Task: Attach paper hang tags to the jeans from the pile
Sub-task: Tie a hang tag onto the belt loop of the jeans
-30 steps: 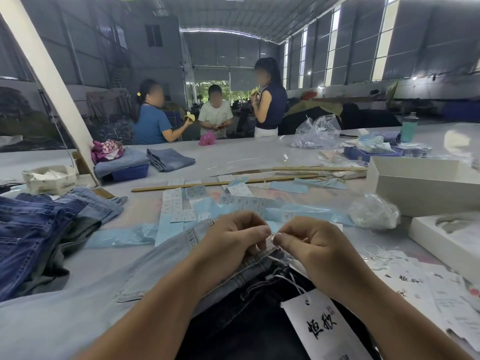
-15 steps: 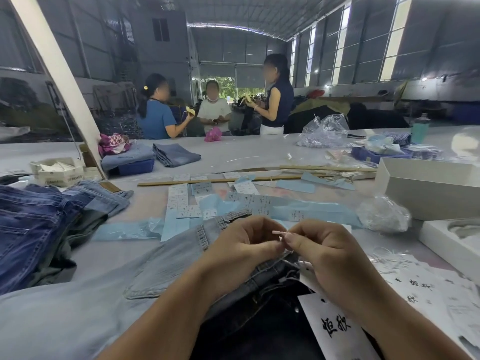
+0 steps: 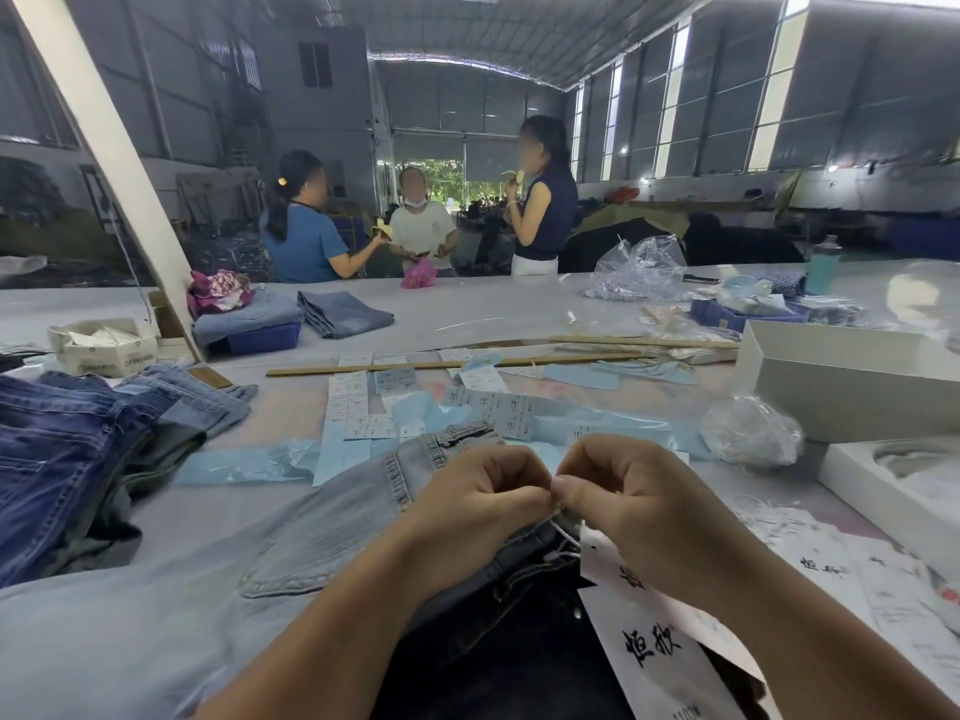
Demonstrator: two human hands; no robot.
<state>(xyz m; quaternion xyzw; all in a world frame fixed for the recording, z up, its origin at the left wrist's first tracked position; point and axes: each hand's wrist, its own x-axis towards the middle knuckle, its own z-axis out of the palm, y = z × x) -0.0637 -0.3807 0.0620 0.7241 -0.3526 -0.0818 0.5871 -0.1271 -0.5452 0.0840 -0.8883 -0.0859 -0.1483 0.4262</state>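
Left hand (image 3: 480, 504): fingers curled, tips pinched together on the white string (image 3: 563, 530), meeting the right hand at the centre.

Right hand (image 3: 631, 504): fingers curled, thumb and forefinger pinching the same string, touching the left hand's fingertips.

White string: thin, runs down from the pinch to the waistband directly below the hands.

Light-wash jeans (image 3: 218, 579): spread flat on the bench (image 3: 467, 317) under both hands and forearms, waistband toward the hands, back pocket below the left hand.

Dark garment (image 3: 483, 652): lies over the light jeans, beneath and nearer than the hands.

Paper hang tag (image 3: 654, 662): white, black characters printed on it, below the right hand, resting on the dark garment; whether the string passes through it is hidden by the right wrist.

Loose hang tags (image 3: 852, 574): white, scattered on the bench right of the right hand.

Pile of jeans (image 3: 67, 449): dark and mid-blue denim, heaped well left of the left hand.

Label sheets (image 3: 358, 407): pale blue and white strips, on the bench just beyond the hands.

Wooden sticks (image 3: 452, 363): long, lying crosswise farther beyond the hands.

White box (image 3: 852, 381): open, beyond and right of the right hand; crumpled clear plastic bag (image 3: 750, 433) beside it.

Folded jeans (image 3: 343, 314): far beyond the left hand, near a blue tray (image 3: 262, 337).

Three people (image 3: 421, 226): standing past the far edge of the bench.
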